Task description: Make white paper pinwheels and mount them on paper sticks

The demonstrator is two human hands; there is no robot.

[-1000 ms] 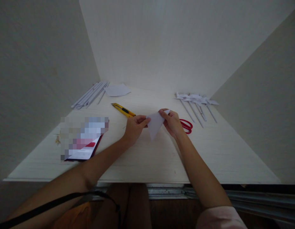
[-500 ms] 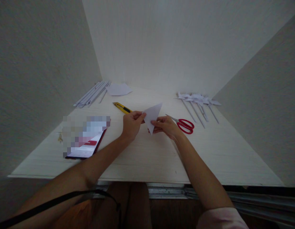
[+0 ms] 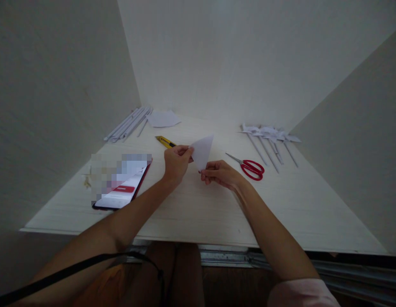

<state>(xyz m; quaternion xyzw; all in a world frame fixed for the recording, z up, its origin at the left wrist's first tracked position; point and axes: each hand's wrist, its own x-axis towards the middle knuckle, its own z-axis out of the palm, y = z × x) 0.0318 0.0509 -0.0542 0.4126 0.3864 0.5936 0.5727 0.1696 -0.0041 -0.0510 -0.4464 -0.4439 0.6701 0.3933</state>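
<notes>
A white sheet of paper (image 3: 202, 151), roughly triangular, is held up above the middle of the table. My left hand (image 3: 177, 163) pinches its left edge between thumb and fingers. Just below the paper's lower corner, my right hand (image 3: 219, 174) has its thumb and fingertips pressed together. A tiny dark spot shows at those fingertips, too small to name. Behind my left hand lies a yellow utility knife (image 3: 166, 142), partly hidden by it. Red-handled scissors (image 3: 249, 167) rest to the right of my right hand.
A phone (image 3: 121, 187) with a lit screen lies at the left. Rolled paper sticks (image 3: 129, 124) and loose paper (image 3: 164, 119) are at the back left. Several paper pinwheels on sticks (image 3: 270, 135) lie at the back right. Walls enclose the table (image 3: 198, 213) on three sides.
My right hand has shifted from the paper's right side down to its lower corner, fingertips now pinched. My left hand still holds the paper. The camera view has shifted slightly.
</notes>
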